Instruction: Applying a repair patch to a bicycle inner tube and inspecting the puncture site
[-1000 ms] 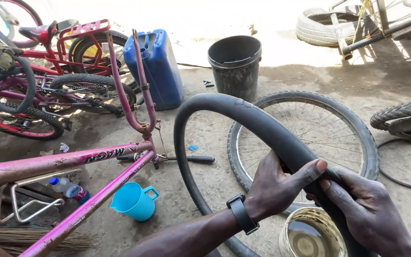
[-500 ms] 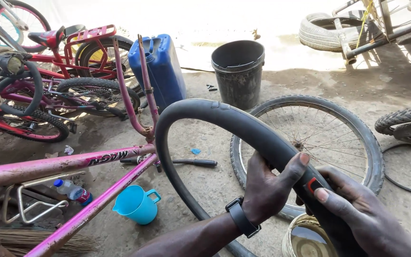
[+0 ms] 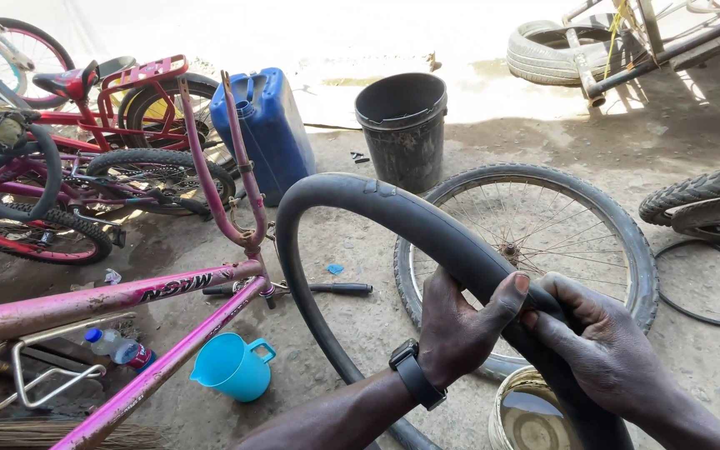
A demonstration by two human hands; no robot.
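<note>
Head view: both hands, left [image 3: 460, 333] and right [image 3: 602, 350], now clench the black inner tube [image 3: 377, 200] side by side, thumbs touching, having shifted along it; it arches above the spoked wheel [image 3: 535, 233], beside a water-filled bucket [image 3: 535, 417].

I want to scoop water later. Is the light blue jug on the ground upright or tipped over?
Upright. The light blue jug stands on its base on the dirt beside the pink bicycle frame, its open mouth facing up and its handle at the side.
</note>
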